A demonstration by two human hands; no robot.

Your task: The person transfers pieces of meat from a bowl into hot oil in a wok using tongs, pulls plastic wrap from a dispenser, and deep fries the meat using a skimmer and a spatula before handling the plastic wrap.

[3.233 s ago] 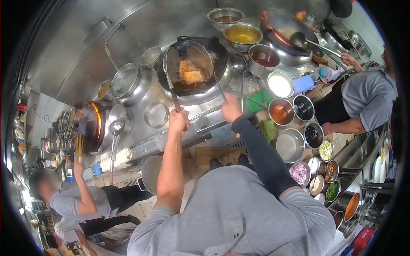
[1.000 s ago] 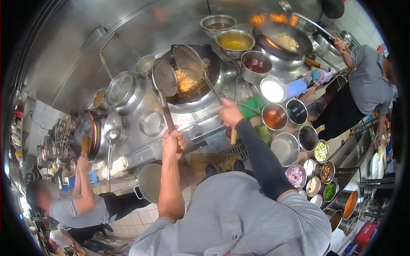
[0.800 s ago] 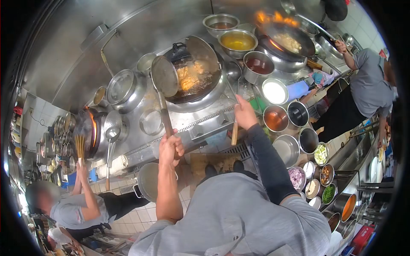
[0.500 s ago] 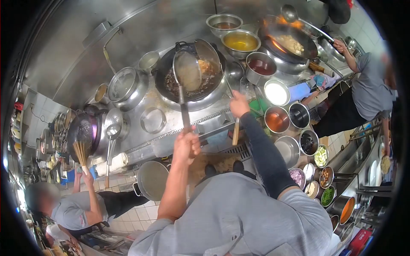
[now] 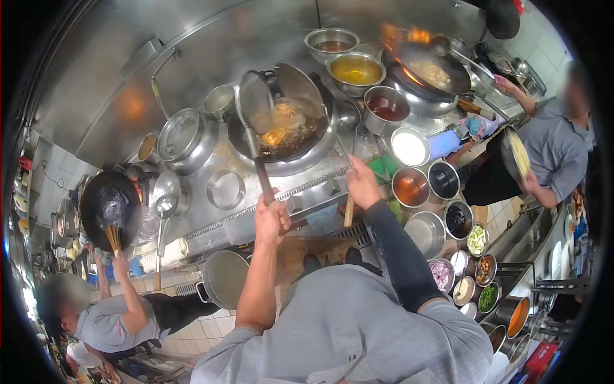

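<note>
My left hand (image 5: 272, 219) is closed around the dark handle of a strainer (image 5: 254, 96). The strainer is tilted over the left side of a wok (image 5: 238, 142). My right hand (image 5: 364, 184) grips the long handle of a wide metal scoop (image 5: 299, 88), whose wooden end shows below the fist. That scoop leans over the back of the wok. Between the two tools, golden-brown food (image 5: 279, 133) lies in dark bubbling liquid. Whether the bowls touch the wok cannot be made out.
Beside the wok stand a bowl of yellow liquid (image 5: 355, 68) and a pot of dark red liquid (image 5: 386, 107). Flames rise round another wok (image 5: 430, 72). One co-worker (image 5: 550, 125) holds a plate; another (image 5: 115, 320) brushes a tilted wok (image 5: 110, 205). A large pot (image 5: 225, 280) stands left of me.
My strainer has swung left and tipped steeper, and more food shows in the wok. The right scoop has shifted left. The left co-worker's wok is tipped up; the right co-worker has raised a plate.
</note>
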